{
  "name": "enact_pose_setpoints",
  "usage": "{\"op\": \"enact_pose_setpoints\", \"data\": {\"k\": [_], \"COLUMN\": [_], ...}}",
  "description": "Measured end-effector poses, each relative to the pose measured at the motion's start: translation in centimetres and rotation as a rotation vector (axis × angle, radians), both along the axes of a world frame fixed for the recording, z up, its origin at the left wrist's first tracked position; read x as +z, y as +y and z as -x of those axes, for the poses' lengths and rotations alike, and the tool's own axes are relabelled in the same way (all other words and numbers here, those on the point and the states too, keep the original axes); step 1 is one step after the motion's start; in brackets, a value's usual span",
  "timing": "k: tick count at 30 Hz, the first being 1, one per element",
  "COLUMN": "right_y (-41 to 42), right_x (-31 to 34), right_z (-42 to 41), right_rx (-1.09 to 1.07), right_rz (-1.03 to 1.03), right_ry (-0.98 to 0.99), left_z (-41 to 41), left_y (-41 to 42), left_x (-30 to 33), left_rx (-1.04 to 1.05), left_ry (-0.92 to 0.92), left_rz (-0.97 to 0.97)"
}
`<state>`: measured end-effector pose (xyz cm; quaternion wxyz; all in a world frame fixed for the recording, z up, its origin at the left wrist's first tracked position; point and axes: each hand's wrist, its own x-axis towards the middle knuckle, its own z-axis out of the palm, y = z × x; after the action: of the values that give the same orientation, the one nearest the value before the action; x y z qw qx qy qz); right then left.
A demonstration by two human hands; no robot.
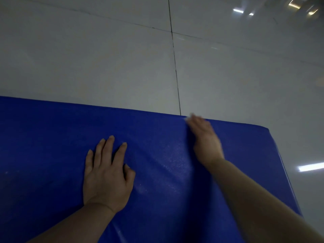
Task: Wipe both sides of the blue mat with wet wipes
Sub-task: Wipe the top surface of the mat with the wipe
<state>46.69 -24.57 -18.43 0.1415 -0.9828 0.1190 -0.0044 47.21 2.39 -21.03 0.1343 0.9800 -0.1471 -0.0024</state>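
Observation:
The blue mat [52, 137] lies flat on the floor and fills the lower left of the view. My left hand [107, 174] presses flat on it, fingers spread and straight. My right hand [204, 137] is motion-blurred near the mat's far edge. A small bit of white wet wipe [189, 117] shows at its fingertips, mostly hidden under the hand. Faint pale streaks mark the mat between my two hands.
Glossy light-grey floor tiles [105, 58] with dark grout lines stretch beyond the mat. The mat's far right corner [264, 128] is in view. Ceiling lights reflect on the floor at the right.

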Motion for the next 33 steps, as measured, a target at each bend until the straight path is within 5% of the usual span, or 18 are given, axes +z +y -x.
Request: {"op": "enact_pose_setpoints", "data": {"k": [7, 10, 12, 20, 27, 33], "right_y": [-4.3, -1.5, 0.2, 1.1, 0.8, 0.6], "right_x": [2.2, 1.8, 0.3, -1.3, -1.6, -1.0], "right_z": [1.5, 2.0, 3.3, 4.2, 4.2, 4.2], "right_rx": [-0.425, -0.251, -0.104, -0.167, -0.153, -0.083], "right_rz": [-0.008, -0.019, -0.029, -0.092, -0.141, -0.115], "right_ry": [0.030, -0.124, -0.057, -0.081, -0.143, -0.101], "left_z": [-0.1, -0.2, -0.2, 0.4, 5.5, 5.7], "left_y": [0.0, 0.0, 0.1, -0.3, -11.7, -12.5], "left_x": [0.0, 0.0, -0.1, 0.4, 0.7, -0.5], "left_rx": [0.003, -0.002, -0.007, -0.017, -0.189, -0.139], "left_ry": [0.006, 0.017, 0.021, -0.004, -0.063, -0.038], "left_rz": [-0.009, -0.005, -0.004, 0.001, 0.045, -0.024]}}
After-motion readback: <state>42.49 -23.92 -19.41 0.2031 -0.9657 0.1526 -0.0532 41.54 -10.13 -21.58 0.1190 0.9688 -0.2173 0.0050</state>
